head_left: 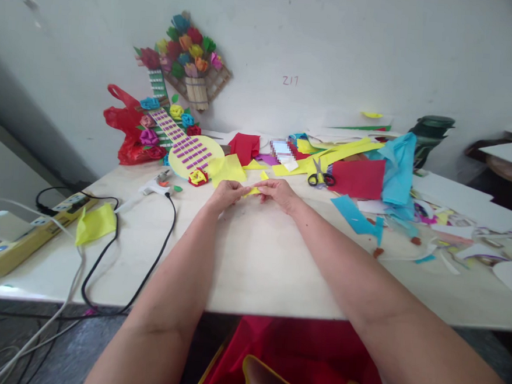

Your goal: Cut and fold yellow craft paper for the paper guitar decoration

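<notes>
A small strip of yellow crepe paper (pixel 251 191) is stretched between my two hands over the middle of the table. My left hand (pixel 228 195) pinches its left end, and my right hand (pixel 277 193) has hold of the right end. Just behind my left hand lies a yellow paper sheet (pixel 228 169), next to a round yellow guitar-shaped piece (pixel 179 160) with purple and white stripes. A red and yellow paper flower (pixel 198 177) sits at its lower edge. Black-handled scissors (pixel 321 176) rest beyond my right hand.
A white glue gun (pixel 157 185) and its black cord lie at left, near a yellow power strip (pixel 29 234). Red sheets (pixel 357 177), blue paper (pixel 398 167) and scraps cover the right side. A paper-flower basket (pixel 196 91) stands against the wall.
</notes>
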Demonstrator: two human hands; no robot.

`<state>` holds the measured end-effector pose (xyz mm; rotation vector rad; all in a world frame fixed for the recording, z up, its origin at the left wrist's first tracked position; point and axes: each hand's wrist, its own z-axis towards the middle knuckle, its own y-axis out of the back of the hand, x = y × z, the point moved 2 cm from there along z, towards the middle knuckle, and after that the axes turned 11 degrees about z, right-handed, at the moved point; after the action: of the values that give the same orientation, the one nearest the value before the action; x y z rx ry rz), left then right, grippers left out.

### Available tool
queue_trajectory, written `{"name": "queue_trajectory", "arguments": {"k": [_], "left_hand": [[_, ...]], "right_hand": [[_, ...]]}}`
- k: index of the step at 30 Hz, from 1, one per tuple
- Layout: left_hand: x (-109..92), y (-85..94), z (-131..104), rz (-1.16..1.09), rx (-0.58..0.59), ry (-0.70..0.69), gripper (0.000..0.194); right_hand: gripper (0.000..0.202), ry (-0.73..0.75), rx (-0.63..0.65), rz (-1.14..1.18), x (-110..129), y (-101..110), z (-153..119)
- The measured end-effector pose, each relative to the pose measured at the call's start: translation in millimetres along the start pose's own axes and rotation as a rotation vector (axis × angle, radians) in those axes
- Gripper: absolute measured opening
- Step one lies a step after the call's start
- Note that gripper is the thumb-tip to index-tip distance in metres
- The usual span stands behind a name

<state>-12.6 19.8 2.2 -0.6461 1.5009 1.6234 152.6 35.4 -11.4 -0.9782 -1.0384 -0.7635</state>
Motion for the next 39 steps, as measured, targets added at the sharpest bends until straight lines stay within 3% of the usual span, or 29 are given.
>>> {"name": "queue_trajectory", "arguments": {"k": [7, 19, 35, 39], "left_hand": [[5.7, 2.9, 1.1, -0.09, 0.013, -0.002, 0.037], [-1.1, 0.0, -0.9, -0.07, 0.023, -0.006, 0.036], [-1.0, -2.8, 0.1, -0.031, 0.026, 0.029, 0.036], [0.0, -4.4, 1.6, -0.078, -0.015, 0.041, 0.035]], "right_hand": [[0.021, -0.016, -0.05, 0.145, 8.1, 0.6, -1.9], [0.027, -0.226, -0.129, -0.018, 2.2, 0.0, -1.8], [0.029, -0.08, -0.197, -0.154, 3.9, -4.3, -1.7], [0.026, -0.114, -0.167, -0.04, 2.3, -5.0, -1.3]]}}
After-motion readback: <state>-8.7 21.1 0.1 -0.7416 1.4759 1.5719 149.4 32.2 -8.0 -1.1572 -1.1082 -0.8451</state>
